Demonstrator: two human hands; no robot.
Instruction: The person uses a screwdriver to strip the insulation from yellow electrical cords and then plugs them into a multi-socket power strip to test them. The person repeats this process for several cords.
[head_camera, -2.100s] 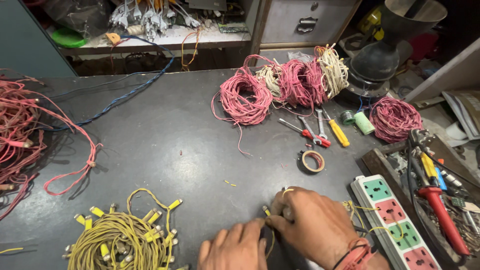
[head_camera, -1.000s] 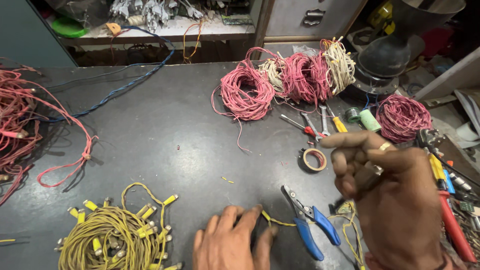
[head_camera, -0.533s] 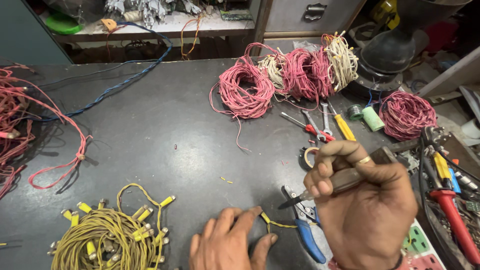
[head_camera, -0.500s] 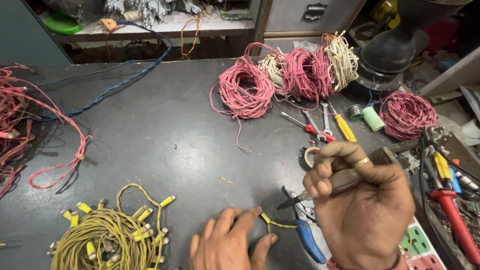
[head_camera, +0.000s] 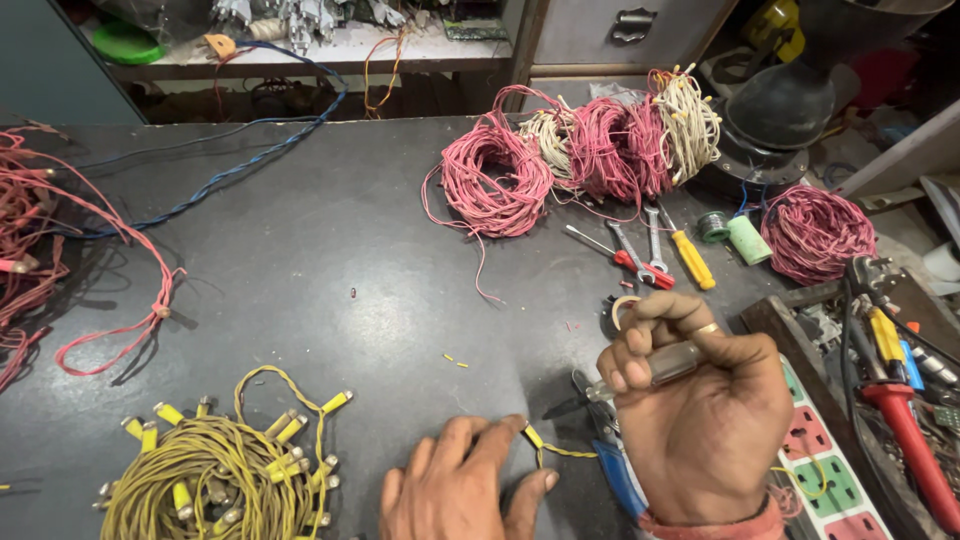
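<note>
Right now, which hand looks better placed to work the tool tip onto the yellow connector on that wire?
Probably the right hand: it already grips the clear-handled screwdriver, tip angled toward the yellow wire. The left hand lies flat, pinning that wire.

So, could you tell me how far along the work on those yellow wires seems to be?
Done, it seems: a bundle of yellow wires with capped ends lies at the near left. In hand: the left hand pins one short yellow wire to the table, while the right hand holds a screwdriver-like tool just above it. Left: I cannot tell; the red coils lie untouched.
</note>
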